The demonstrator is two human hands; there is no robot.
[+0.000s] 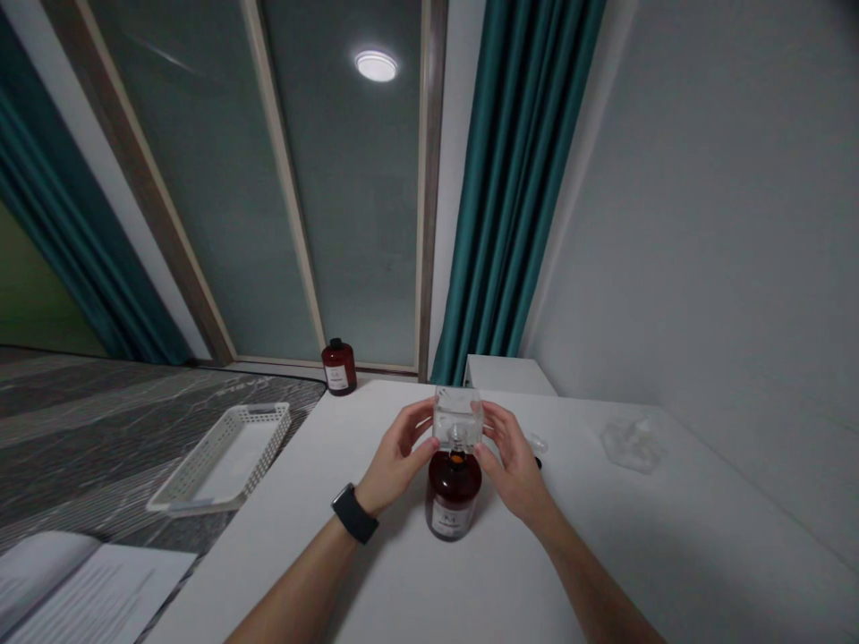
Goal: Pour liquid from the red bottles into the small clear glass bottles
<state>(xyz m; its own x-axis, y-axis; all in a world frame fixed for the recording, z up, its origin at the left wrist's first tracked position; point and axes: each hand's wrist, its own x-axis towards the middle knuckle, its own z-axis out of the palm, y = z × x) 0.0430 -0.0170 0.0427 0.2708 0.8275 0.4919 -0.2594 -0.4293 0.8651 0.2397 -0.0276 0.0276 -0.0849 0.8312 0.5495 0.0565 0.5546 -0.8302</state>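
Note:
Between both hands, at the middle of the view, is a clear, squarish glass bottle (457,408). My left hand (401,450) grips its left side and my right hand (511,459) its right side, fingers curved around it. Directly beneath stands an upright dark amber bottle (455,483) with a white label, its top uncapped. The narrow lower end of the clear bottle is at the amber bottle's mouth; whether they touch I cannot tell. Partly behind my right hand lie a small clear piece (538,442) and a black piece (538,462), perhaps a cap.
A second amber bottle (339,368) with a black cap stands at the table's far left corner. Crumpled clear plastic (632,443) lies on the white table (523,581) to the right. Left of the table are a white basket (194,487) and an open book (100,595).

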